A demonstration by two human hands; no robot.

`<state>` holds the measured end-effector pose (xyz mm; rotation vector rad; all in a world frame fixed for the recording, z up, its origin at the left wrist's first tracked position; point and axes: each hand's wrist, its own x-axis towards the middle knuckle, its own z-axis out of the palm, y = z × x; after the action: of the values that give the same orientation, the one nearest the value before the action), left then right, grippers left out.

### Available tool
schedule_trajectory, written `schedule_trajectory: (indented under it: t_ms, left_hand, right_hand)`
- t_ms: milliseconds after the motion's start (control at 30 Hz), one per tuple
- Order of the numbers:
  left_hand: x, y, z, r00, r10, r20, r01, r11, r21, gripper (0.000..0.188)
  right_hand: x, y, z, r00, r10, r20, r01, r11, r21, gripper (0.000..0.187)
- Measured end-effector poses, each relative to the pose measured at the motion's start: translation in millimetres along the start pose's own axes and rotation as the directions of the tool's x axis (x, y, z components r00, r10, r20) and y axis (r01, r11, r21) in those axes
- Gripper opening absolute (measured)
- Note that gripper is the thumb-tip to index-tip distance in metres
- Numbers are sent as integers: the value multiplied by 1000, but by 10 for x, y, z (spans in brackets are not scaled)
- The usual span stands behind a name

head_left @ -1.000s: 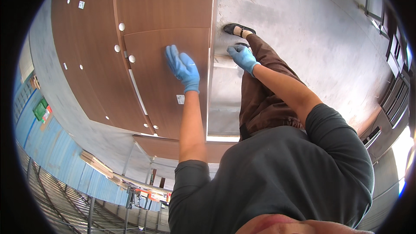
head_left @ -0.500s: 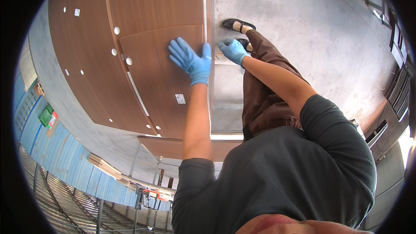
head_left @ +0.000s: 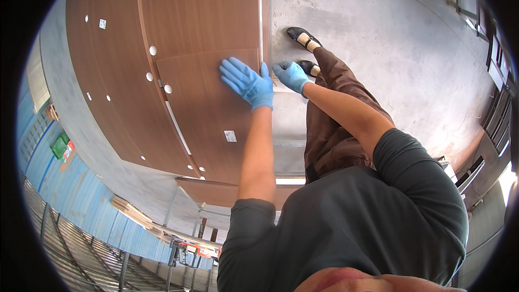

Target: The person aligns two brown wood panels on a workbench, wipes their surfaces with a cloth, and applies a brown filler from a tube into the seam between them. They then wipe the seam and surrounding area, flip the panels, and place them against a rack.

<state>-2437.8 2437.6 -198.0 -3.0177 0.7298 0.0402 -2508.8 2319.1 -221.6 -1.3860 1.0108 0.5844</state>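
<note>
My left hand (head_left: 247,84), in a blue glove, lies flat with fingers stretched out on a brown wood-grain panel (head_left: 203,111). Its thumb points along the panel's right side, by a pale edge strip (head_left: 261,27). Just beyond that edge, my right hand (head_left: 292,77) is closed, also gloved in blue. Its curled fingertips are close to the edge; whether they pinch anything is hidden. A white label (head_left: 230,135) sits on the panel below my left hand. White round caps (head_left: 153,50) dot the panel's left side.
Another brown panel (head_left: 108,59) with white dots and a label adjoins on the left. Grey concrete floor (head_left: 373,38) lies to the right, where my shoes (head_left: 300,36) stand. Dark metal frames (head_left: 500,70) line the far right. A green container (head_left: 59,146) stands far left.
The view has shifted slightly, so the panels appear lower. My left hand has moved a little toward the panel's right edge, its fingers closer together. My right hand is slightly nearer that edge.
</note>
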Motion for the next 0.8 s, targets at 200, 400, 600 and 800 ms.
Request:
schedule_trajectory:
  t_ms: [200,400,600,800]
  left_hand:
    - [-4,7,22,1000,-1,13,1,1000,4,108]
    - [9,18,102,999,-36,-6,37,994,105,90]
    - [24,18,163,997,-43,-58,52,982,180,77]
    - [6,1,196,998,-53,-42,59,984,166,76]
  right_hand:
    - [34,-253,-47,989,-141,-38,142,990,24,53]
    - [57,-525,236,945,-283,-163,281,959,-36,61]
    - [41,-671,345,968,-187,-166,173,981,-91,54]
    - [8,-695,306,969,-193,-152,182,980,-82,53]
